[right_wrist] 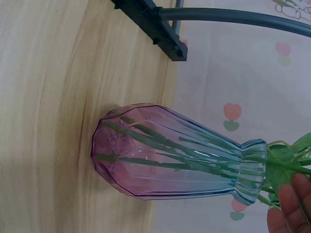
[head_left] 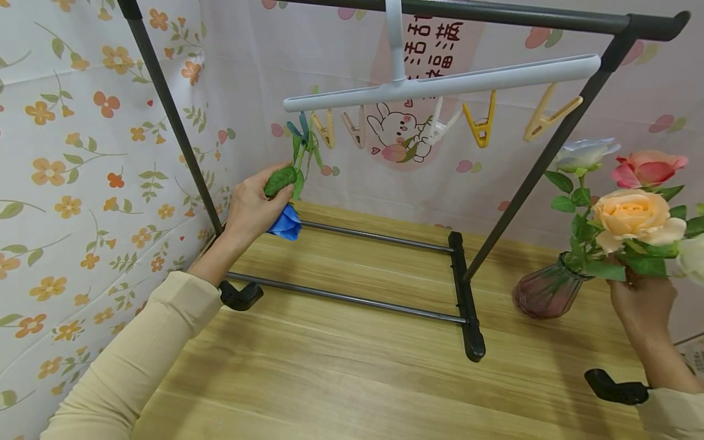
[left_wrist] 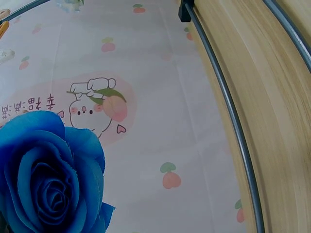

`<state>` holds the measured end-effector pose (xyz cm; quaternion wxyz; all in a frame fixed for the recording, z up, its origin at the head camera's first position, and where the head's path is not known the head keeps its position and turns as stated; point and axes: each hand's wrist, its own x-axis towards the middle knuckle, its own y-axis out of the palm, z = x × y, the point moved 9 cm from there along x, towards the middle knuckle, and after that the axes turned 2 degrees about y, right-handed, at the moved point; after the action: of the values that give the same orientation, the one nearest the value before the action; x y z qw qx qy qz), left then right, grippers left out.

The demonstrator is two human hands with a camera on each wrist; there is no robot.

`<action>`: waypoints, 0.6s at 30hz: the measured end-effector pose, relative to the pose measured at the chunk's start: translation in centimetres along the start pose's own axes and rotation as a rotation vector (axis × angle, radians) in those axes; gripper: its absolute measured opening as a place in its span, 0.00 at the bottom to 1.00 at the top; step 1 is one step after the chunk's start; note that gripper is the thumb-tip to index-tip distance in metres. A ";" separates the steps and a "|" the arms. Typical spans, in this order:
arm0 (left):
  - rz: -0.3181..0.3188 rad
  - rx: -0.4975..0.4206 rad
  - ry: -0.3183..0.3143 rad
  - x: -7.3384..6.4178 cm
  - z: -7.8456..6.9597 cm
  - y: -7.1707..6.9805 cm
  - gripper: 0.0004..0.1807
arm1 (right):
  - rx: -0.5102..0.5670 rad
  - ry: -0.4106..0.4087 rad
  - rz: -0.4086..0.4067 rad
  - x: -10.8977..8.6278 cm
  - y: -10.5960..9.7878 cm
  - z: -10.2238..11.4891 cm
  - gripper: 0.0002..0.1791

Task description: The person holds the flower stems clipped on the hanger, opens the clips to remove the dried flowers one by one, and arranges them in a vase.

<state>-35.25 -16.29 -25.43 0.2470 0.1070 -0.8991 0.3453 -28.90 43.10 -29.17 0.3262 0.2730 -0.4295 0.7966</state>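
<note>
In the head view, my left hand [head_left: 257, 201] grips a blue rose [head_left: 286, 224] just above its bloom, around a green leaf. The rose hangs head down, its stem rising to a teal clothespin [head_left: 299, 129] under the white hanger [head_left: 440, 87]. Its bloom fills the lower left of the left wrist view. At the right, my right hand [head_left: 645, 305] holds among the leaves and stems below a peach rose [head_left: 632, 214]; which stem is hidden. A pink-and-blue glass vase [right_wrist: 170, 155] holds the bouquet's stems, the fingers close to its mouth.
More clothespins, including a yellow one [head_left: 481, 125], hang along the hanger. A dark metal rack [head_left: 165, 104] stands around it on the wooden table [head_left: 341, 373]. Pink [head_left: 648, 168] and white [head_left: 585, 153] roses crowd the vase. Printed curtains close off the back and left.
</note>
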 end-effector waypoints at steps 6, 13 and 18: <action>0.002 -0.003 -0.004 0.0 0.0 0.0 0.23 | 0.031 -0.020 -0.003 0.1 0.2 0.0 0.17; -0.001 0.002 0.003 0.0 0.0 -0.1 0.23 | -0.017 0.012 -0.012 0.1 0.3 -0.3 0.19; -0.006 0.018 0.004 0.0 0.0 -0.1 0.23 | 0.017 0.004 -0.022 0.0 0.2 -0.3 0.16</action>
<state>-35.20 -16.37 -25.39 0.2488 0.1110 -0.8951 0.3529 -29.16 43.25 -29.40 0.3337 0.2788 -0.4192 0.7970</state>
